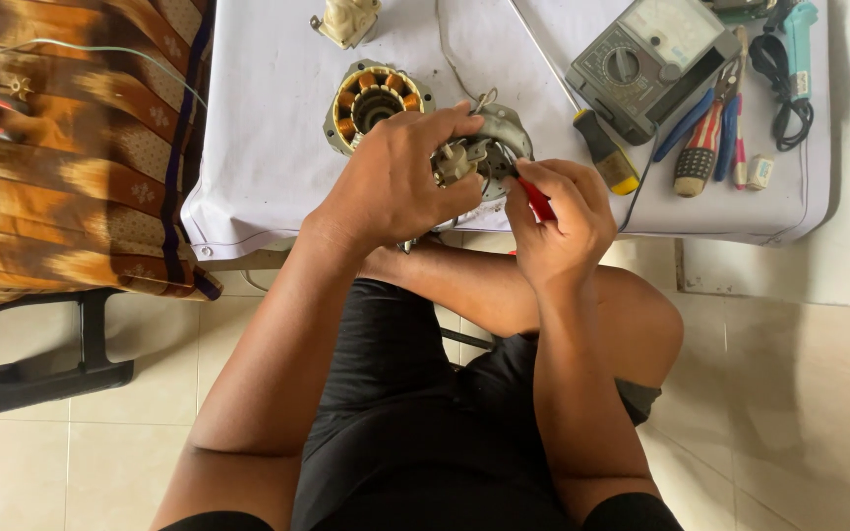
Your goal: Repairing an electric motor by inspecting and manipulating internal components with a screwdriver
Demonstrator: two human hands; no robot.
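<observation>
My left hand [400, 177] grips a grey metal motor housing [502, 133] with a small cream part in its middle, held at the front edge of the white-covered table [268, 147]. My right hand [563, 221] is closed around a red-handled tool [537, 200] whose tip points into the housing. Just behind my left hand lies a round stator with copper windings [374, 98]. Much of the housing is hidden under my fingers.
A grey analogue multimeter [646, 59] sits at the back right, with pliers, screwdrivers [604, 152], and a coiled black cord [784, 88] beside it. A cream plastic part [346, 20] lies at the back. A brown patterned cloth [71, 157] covers furniture to the left.
</observation>
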